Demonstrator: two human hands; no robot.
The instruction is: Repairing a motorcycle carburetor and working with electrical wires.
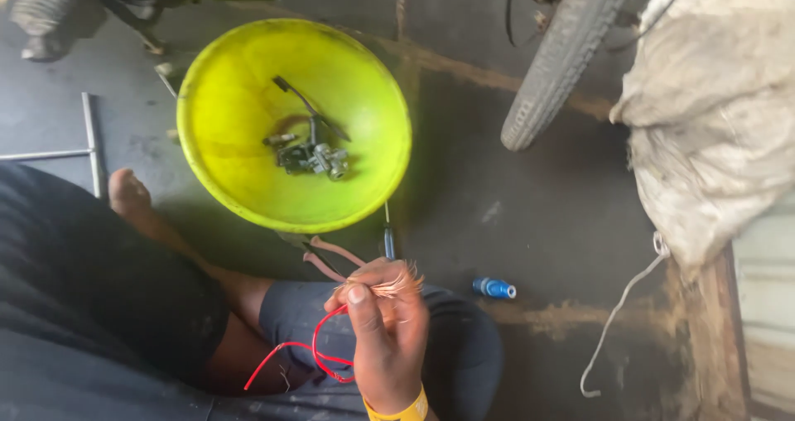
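- One hand (385,330) is showing, rising from the bottom edge of the view with a yellow band (400,410) round its wrist; which of the person's two hands it is cannot be told for sure, though it reads as the right.
- Its thumb and fingers are pressing together, pinching a red wire (319,356) just below the wire's stripped end.
- A fan of bare copper strands (396,285) is sticking out above the fingertips, spreading toward the right.
- The red wire is looping down and to the left from the hand, trailing over the person's dark shorts and knee.
- The other hand is not showing anywhere.
- A pair of pliers with pale pink handles (331,255) is lying on the concrete floor (530,214) just behind the hand, and a slim screwdriver (387,237) is lying beside them.
- A yellow-green bowl (217,98) is sitting on the floor just beyond the tools, holding a small metal engine part (313,156) with a thin lever.
- A small blue cap-like piece (493,288) is lying on the floor to the right of the hand, near it but apart.
- A tyre (563,57) is reaching in from the top edge, and a pale sack (712,115) is slumping at the right edge with a white cord (617,313) dangling from it.
- The person's bare foot (126,194) is resting on the floor left of the bowl.
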